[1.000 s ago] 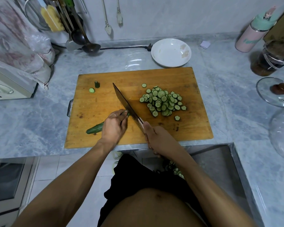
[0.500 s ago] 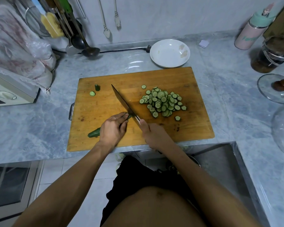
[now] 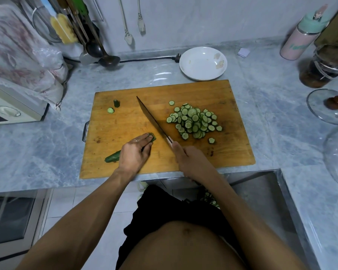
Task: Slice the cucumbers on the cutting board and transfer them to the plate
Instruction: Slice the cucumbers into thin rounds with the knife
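Grey marbled stone forms the table (image 3: 164, 75), and a wooden cutting board (image 3: 203, 90) lies flat on it as the centre of everything. On the board's near left part lies a cucumber (image 3: 112, 158), its dark green end sticking out to the left from under the left hand (image 3: 134, 152); that hand's grip is pressed down over the cucumber with fingers curled round it, the fingertips at the cut end (image 3: 153, 137). Just right of that cut end runs the knife (image 3: 152, 119), its dark blade slanting from the board's near middle up toward the far left. The right hand (image 3: 189, 160) has its grip wrapped round the knife handle at the board's near edge. On the board's right half sits a heap of cucumber slices (image 3: 193, 121), with a few loose rounds beside it. Near the board's far left corner rest a small stem end (image 3: 116, 103) and a pale cut piece (image 3: 110, 110), close together. Just beyond the board's far edge stands a white plate (image 3: 185, 61), holding no slices. Right of the board lies a glass lid (image 3: 316, 110); left of it stands a cream appliance (image 3: 27, 112).
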`<action>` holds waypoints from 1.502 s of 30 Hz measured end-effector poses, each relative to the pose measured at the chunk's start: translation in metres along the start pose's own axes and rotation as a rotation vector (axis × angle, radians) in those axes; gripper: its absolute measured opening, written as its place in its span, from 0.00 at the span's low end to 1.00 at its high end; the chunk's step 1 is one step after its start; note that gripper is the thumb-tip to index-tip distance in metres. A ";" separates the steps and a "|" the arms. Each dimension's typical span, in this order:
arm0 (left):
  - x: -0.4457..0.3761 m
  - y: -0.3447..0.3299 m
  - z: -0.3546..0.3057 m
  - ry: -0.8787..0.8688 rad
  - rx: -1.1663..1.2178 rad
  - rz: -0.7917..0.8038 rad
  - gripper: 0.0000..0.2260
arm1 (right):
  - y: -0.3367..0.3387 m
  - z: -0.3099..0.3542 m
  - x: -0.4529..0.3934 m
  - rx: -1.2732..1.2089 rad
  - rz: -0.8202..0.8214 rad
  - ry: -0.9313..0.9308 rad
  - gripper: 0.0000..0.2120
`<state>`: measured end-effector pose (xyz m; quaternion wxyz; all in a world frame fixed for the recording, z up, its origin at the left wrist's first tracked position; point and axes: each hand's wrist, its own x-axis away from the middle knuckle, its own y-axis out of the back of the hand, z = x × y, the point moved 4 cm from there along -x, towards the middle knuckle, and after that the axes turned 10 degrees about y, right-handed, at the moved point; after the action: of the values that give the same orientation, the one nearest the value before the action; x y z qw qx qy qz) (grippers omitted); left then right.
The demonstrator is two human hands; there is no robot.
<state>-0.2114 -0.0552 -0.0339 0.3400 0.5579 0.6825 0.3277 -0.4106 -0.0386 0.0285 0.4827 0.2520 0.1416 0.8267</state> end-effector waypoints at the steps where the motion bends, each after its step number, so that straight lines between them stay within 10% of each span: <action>1: 0.000 0.000 0.000 0.001 -0.001 0.001 0.11 | -0.002 0.004 0.001 0.003 0.014 0.009 0.34; 39: -0.005 0.004 -0.005 0.139 0.172 -0.048 0.10 | -0.007 -0.003 -0.014 0.119 0.031 0.126 0.29; 45: -0.012 0.059 -0.024 0.196 0.386 -0.417 0.07 | 0.017 -0.008 -0.010 0.363 0.055 0.135 0.27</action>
<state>-0.1980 -0.0592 0.0289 0.2202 0.4257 0.8616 0.1670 -0.4232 -0.0558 0.0275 0.3960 0.2825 0.3134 0.8156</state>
